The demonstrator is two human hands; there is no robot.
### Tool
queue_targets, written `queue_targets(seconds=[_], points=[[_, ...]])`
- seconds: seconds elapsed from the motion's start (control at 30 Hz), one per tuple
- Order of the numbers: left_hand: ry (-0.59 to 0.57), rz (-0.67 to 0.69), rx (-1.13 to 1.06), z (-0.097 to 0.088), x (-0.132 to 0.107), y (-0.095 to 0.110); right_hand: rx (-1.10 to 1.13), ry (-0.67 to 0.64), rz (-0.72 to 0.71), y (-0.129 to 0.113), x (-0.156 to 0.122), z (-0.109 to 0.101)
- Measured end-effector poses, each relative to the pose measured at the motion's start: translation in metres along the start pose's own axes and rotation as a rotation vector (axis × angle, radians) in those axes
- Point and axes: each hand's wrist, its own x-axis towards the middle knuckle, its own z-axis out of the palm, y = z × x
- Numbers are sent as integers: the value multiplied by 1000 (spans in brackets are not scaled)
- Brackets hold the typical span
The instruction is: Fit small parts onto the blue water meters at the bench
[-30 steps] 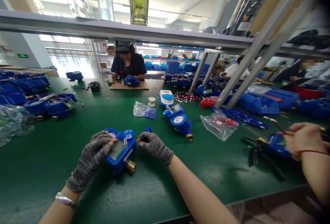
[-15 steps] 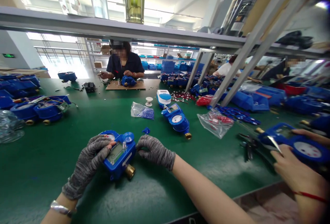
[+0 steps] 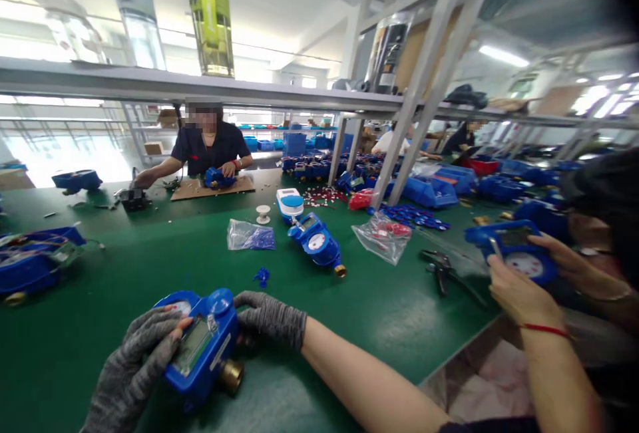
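Note:
A blue water meter (image 3: 202, 346) with a small grey display and a brass fitting lies on the green table (image 3: 389, 313) close in front of me. My left hand (image 3: 132, 366), in a grey knit glove, grips its left side with the bare thumb tip on the display. My gloved right hand (image 3: 269, 318) is curled against the meter's right side. A small blue plastic piece (image 3: 261, 277) lies just beyond.
Another blue meter (image 3: 317, 244) and a white-and-blue unit (image 3: 289, 203) lie mid-table, with plastic bags of parts (image 3: 248, 236) (image 3: 383, 236). A co-worker's hands (image 3: 519, 293) at right hold a meter (image 3: 514, 258); pliers (image 3: 442, 272) lie nearby. A person (image 3: 207, 147) works across the table.
The view swung up and to the right, so the meter and my hands now sit lower left. The co-worker at right lifted a meter with both hands. My grip is unchanged.

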Motion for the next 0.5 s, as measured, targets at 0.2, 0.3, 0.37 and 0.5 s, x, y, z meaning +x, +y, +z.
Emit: queue_targets(seconds=[0.2,0.3,0.37,0.5], points=[[-156,200,157,-16,9,-36,-116,53,-72,9,-2,6],[-219,364,273,-23,11,-46,-576,271,-184,-12,-15,-1],[-181,478,396,-25,9,-46,-807,563,-323,-37,-28,-19],[-147,511,705,-25,10,-29,-841,1075,-383,-88,-55,-86]])
